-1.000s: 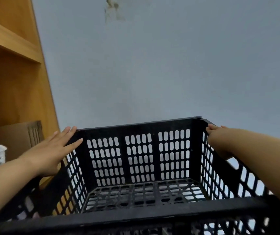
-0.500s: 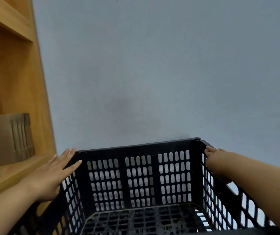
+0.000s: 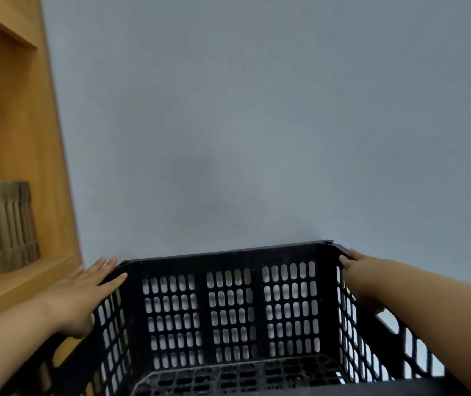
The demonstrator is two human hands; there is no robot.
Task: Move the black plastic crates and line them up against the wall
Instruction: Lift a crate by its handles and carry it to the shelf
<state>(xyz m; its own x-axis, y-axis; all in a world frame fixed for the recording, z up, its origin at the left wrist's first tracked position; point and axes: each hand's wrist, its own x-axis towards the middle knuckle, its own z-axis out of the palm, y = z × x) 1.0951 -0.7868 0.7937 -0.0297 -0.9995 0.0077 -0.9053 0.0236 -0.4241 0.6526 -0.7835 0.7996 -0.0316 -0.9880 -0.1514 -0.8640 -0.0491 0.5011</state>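
Note:
A black plastic crate point(image 3: 230, 307) with slotted walls fills the lower middle of the head view, its far wall facing the grey wall point(image 3: 257, 124). My left hand point(image 3: 81, 295) lies flat with straight fingers against the outside of the crate's left wall near the far corner. My right hand point(image 3: 355, 271) wraps over the rim of the right wall near the far right corner, fingers curled over the edge. The crate is empty inside; its near rim runs out of the frame at the bottom.
A wooden shelf unit point(image 3: 14, 138) stands at the left, close beside the crate. On its shelf sits a brown cardboard box point(image 3: 3, 224). The floor is not visible.
The view has tilted upward, so the crate sits lower in the frame and more of the wall shows. Both hands stay on the crate's sides. The white basket has left the view.

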